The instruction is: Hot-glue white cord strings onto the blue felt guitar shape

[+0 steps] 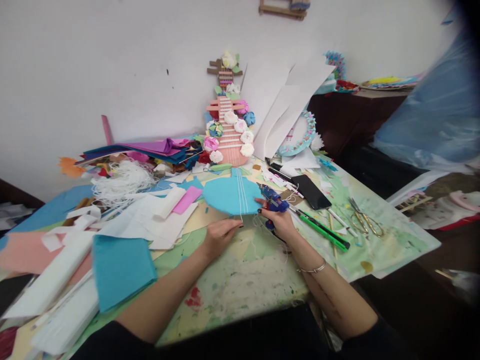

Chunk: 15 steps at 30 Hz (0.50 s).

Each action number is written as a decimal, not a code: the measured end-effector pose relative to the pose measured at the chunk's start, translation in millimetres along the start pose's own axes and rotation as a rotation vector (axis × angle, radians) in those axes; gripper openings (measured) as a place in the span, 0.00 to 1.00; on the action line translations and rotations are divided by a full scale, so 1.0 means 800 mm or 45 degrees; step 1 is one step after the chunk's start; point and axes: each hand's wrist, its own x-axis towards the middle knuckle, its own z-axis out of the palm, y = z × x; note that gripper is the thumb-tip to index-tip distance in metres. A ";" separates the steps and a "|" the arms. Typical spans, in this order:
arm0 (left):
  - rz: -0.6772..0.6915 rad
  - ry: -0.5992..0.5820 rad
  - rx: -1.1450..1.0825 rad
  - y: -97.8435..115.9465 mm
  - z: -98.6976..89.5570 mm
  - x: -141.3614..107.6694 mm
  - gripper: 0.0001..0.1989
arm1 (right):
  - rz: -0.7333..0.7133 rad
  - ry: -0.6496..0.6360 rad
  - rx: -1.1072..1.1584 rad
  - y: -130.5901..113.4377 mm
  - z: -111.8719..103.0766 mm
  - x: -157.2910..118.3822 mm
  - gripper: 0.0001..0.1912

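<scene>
A blue guitar-shaped cutout (221,194) lies in front of me, with several white strings running down its middle. My left hand (221,236) is closed in a pinch on the loose end of a white string (241,218), just below the cutout's near edge. At the right edge of the cutout, my right hand (278,220) grips it between thumb and finger. A blue glue gun (275,199) sits against the right hand, its nozzle toward the upper left. The hand hides part of its handle, so I cannot tell whether it is also held.
Behind stands a pink decorated guitar model (233,145) with paper flowers. On the right are a phone (310,191), a green utility knife (324,231) and scissors (363,220). White string (122,180), paper sheets and folded teal paper (123,270) crowd the left.
</scene>
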 end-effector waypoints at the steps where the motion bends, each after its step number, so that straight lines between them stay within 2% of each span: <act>1: -0.007 0.003 -0.016 0.000 0.000 0.000 0.08 | -0.002 0.005 -0.005 -0.001 0.001 0.000 0.07; 15: -0.089 0.040 -0.044 0.015 -0.001 0.007 0.05 | 0.002 0.040 -0.109 -0.013 0.005 0.000 0.06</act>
